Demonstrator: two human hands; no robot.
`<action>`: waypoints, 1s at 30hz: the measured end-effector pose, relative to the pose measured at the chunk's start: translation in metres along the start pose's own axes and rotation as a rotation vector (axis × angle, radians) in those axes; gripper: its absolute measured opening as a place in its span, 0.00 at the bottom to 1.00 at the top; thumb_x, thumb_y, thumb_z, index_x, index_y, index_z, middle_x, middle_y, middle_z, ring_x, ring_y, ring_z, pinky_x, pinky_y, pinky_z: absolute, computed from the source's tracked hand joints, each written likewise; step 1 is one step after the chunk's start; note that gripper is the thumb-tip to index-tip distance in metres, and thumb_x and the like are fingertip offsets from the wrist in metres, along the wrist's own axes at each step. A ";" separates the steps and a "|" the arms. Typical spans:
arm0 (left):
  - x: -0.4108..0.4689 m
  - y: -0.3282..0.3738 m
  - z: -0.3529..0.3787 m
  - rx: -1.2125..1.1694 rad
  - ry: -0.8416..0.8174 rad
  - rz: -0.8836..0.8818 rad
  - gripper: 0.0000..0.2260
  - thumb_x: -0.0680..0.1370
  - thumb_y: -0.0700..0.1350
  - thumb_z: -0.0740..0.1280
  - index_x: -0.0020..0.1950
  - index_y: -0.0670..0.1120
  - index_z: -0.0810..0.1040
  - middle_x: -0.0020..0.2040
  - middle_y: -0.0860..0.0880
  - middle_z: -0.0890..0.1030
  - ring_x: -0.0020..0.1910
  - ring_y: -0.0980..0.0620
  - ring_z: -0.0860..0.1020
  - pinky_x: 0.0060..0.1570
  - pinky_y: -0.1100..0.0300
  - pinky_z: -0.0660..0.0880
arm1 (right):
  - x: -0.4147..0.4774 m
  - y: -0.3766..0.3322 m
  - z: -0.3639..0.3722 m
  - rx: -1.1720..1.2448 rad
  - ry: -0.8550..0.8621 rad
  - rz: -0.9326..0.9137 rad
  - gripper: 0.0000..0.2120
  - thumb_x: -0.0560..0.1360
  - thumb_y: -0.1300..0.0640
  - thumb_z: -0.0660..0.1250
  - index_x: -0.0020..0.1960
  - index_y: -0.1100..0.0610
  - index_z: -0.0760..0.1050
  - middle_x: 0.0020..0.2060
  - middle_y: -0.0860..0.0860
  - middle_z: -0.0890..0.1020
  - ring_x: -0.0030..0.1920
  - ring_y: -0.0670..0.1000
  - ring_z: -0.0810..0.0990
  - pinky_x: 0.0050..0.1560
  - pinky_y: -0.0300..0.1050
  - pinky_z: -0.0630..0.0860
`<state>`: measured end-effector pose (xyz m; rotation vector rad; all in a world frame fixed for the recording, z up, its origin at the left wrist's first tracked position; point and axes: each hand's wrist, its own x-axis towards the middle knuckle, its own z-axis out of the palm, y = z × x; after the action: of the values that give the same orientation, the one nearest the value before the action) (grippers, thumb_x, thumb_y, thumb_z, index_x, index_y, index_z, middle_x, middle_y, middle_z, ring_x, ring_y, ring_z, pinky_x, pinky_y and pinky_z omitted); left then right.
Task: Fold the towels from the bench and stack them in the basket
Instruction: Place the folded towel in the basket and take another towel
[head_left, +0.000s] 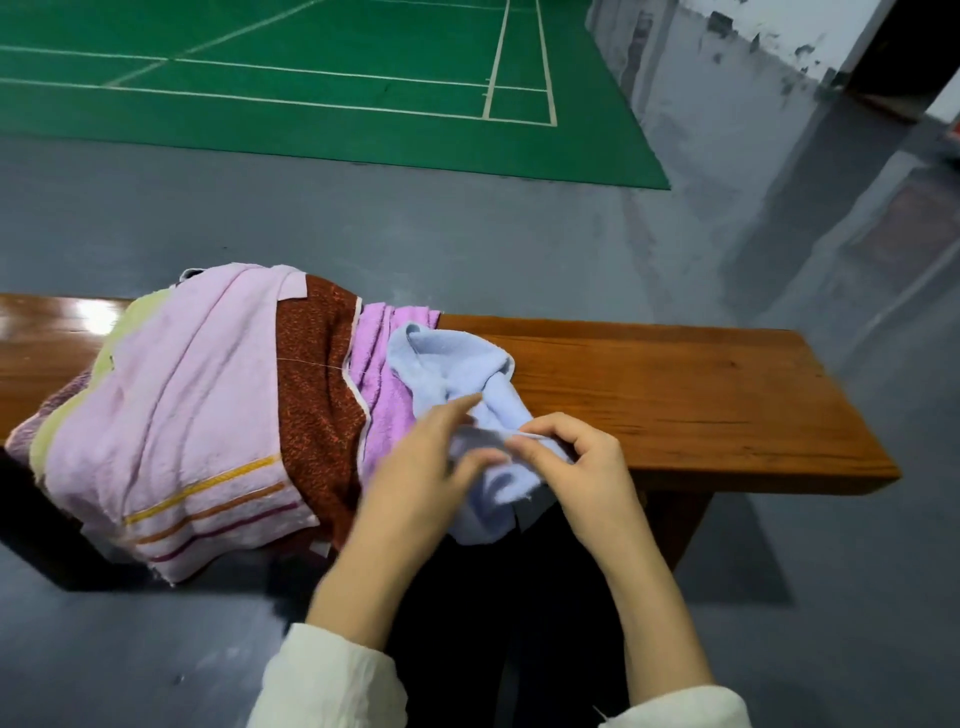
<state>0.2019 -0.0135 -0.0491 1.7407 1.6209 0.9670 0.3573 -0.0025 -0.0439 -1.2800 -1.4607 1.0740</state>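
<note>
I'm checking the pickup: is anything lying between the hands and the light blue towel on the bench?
Nothing visible does. The blue towel lies uncovered on top, at the right end of the pile. The right hand pinches its near edge, and the blurred left hand touches it.

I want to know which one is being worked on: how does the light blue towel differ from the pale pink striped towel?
The light blue towel is plain and bunched; the pale pink striped towel lies spread out. The right hand pinches the light blue towel; no hand touches the pale pink striped towel. Both hang over the bench's near edge.
</note>
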 end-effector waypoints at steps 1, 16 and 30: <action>-0.002 0.009 0.008 -0.031 -0.092 0.027 0.28 0.69 0.59 0.64 0.67 0.52 0.73 0.58 0.56 0.78 0.56 0.61 0.74 0.58 0.68 0.69 | 0.000 -0.001 0.001 0.045 0.006 -0.021 0.06 0.72 0.63 0.72 0.38 0.55 0.79 0.33 0.44 0.81 0.37 0.39 0.76 0.40 0.31 0.70; 0.001 -0.028 -0.022 0.123 0.296 -0.066 0.08 0.73 0.50 0.71 0.39 0.46 0.80 0.34 0.51 0.81 0.37 0.50 0.79 0.41 0.53 0.73 | 0.002 0.004 -0.010 -0.069 -0.048 -0.004 0.08 0.74 0.61 0.69 0.37 0.56 0.78 0.32 0.42 0.79 0.37 0.40 0.75 0.41 0.34 0.70; 0.003 -0.008 -0.019 -0.038 0.159 0.097 0.10 0.69 0.47 0.75 0.34 0.43 0.79 0.31 0.52 0.79 0.33 0.64 0.74 0.37 0.70 0.68 | 0.002 0.002 -0.009 0.038 -0.071 0.046 0.06 0.69 0.64 0.74 0.35 0.57 0.81 0.32 0.48 0.82 0.36 0.42 0.77 0.42 0.35 0.72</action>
<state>0.1822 -0.0115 -0.0439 1.7689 1.6157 1.2021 0.3667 0.0007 -0.0438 -1.2654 -1.4625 1.1824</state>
